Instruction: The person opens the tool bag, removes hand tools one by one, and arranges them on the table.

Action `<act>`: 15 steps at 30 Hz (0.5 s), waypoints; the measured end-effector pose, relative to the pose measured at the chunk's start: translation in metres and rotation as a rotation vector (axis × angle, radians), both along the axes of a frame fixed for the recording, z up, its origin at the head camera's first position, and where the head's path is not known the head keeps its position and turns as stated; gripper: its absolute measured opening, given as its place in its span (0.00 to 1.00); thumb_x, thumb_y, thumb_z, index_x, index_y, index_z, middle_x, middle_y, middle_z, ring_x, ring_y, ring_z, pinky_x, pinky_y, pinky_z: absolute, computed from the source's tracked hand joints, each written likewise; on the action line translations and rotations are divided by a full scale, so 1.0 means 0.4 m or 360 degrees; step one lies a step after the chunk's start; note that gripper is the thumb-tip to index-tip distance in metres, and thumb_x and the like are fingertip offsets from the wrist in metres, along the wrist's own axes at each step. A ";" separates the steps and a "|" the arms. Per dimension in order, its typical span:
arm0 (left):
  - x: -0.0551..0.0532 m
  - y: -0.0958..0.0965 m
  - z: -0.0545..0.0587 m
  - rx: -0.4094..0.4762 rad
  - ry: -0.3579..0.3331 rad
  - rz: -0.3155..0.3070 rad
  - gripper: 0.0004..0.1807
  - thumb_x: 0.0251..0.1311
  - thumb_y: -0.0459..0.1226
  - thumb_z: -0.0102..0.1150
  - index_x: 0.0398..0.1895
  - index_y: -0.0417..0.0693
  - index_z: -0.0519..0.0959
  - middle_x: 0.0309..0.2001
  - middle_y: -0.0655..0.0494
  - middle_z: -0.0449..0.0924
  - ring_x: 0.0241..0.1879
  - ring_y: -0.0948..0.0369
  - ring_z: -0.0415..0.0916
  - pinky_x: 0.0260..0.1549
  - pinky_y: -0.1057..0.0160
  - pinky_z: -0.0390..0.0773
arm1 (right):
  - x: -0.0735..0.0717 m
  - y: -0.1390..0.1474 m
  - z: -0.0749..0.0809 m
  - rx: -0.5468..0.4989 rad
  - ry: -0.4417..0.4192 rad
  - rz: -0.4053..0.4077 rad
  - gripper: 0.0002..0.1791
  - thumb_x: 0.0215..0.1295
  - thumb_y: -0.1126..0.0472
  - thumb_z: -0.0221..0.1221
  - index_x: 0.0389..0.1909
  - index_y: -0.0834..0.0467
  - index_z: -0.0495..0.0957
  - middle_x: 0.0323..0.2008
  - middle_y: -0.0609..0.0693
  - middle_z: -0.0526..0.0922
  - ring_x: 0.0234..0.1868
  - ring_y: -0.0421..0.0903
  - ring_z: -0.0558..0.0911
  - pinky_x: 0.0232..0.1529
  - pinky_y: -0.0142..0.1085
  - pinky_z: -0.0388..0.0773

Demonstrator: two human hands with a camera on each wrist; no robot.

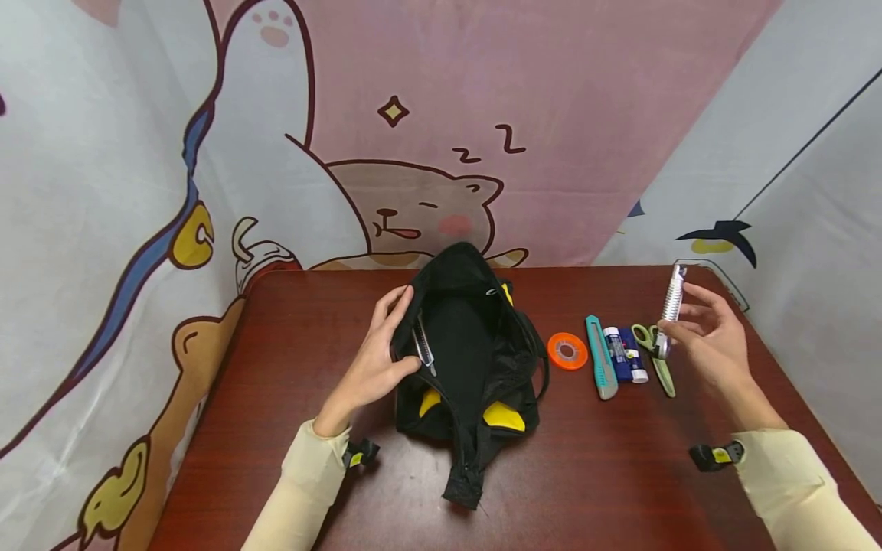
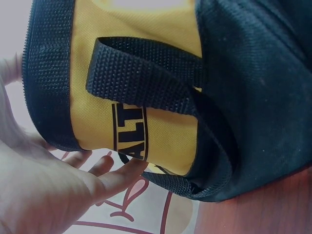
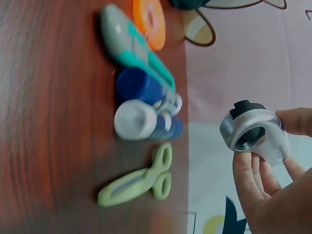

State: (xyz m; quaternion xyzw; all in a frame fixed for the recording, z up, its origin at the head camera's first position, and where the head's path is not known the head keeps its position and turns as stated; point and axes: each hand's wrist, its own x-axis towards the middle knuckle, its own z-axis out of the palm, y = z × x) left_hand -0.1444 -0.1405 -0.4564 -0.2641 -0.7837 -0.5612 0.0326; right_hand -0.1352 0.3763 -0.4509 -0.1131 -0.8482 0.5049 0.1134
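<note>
A black bag [image 1: 460,344] with yellow patches lies unzipped on the table, its dark inside showing. My left hand [image 1: 377,348] holds the left edge of its opening, thumb at the zipped rim and fingers along the outside. In the left wrist view, the fingers lie against yellow fabric [image 2: 165,136] with black lettering, beside a black webbing loop [image 2: 136,75]. My right hand [image 1: 717,344] pinches a silver object [image 1: 672,298] with a ridged body, raised near the scissors. The right wrist view shows its rounded silver end [image 3: 251,131], with a dark round hole and a black piece.
Right of the bag, an orange disc [image 1: 567,351], a teal utility knife [image 1: 602,358], two blue-and-white glue sticks [image 1: 625,354] and light green scissors [image 1: 663,371] lie in a row on the brown table [image 1: 565,474]. A printed cloth [image 1: 579,115] hangs behind the table.
</note>
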 end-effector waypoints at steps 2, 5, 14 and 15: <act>0.000 0.000 0.000 0.0003 0.0005 -0.0002 0.56 0.54 0.30 0.61 0.90 0.37 0.52 0.87 0.39 0.47 0.82 0.39 0.52 0.74 0.31 0.58 | 0.003 0.012 -0.007 0.0033 -0.0015 -0.0021 0.42 0.75 0.69 0.67 0.85 0.47 0.65 0.49 0.37 0.75 0.41 0.23 0.83 0.37 0.23 0.81; -0.001 0.000 0.002 0.0013 0.0009 -0.0008 0.56 0.54 0.30 0.61 0.90 0.37 0.52 0.87 0.39 0.47 0.82 0.39 0.52 0.74 0.31 0.58 | 0.006 0.033 -0.020 0.0068 -0.0037 -0.0040 0.42 0.75 0.69 0.67 0.86 0.47 0.65 0.49 0.37 0.75 0.40 0.24 0.82 0.35 0.24 0.81; -0.001 -0.001 0.000 0.0016 0.0005 -0.0014 0.57 0.54 0.30 0.61 0.90 0.37 0.51 0.87 0.39 0.47 0.82 0.39 0.52 0.73 0.31 0.57 | 0.010 0.097 -0.057 0.0323 -0.0124 -0.0006 0.43 0.75 0.68 0.67 0.87 0.58 0.60 0.56 0.59 0.73 0.38 0.27 0.77 0.30 0.30 0.84; -0.001 -0.001 0.000 0.0019 0.0007 -0.0015 0.57 0.53 0.30 0.61 0.90 0.37 0.51 0.87 0.39 0.47 0.82 0.39 0.52 0.73 0.31 0.57 | 0.009 0.102 -0.059 0.0351 -0.0137 -0.0003 0.43 0.75 0.68 0.67 0.87 0.60 0.60 0.57 0.62 0.73 0.37 0.28 0.76 0.29 0.31 0.83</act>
